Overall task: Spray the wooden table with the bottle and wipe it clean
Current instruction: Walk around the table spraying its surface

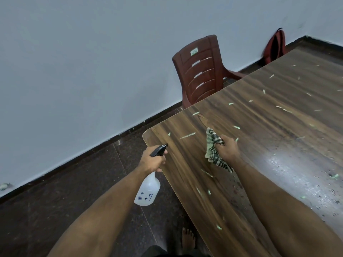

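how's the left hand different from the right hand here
The left hand grips a white spray bottle by its black trigger head, off the wooden table's edge over the floor. The right hand grips a checked cloth over the tabletop. Both are curled round a cleaning tool.

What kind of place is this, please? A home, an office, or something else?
Probably a plain room in a home or small office; I cannot tell which. A wooden table stands by a bare wall, with a plastic chair and a backpack on the floor.
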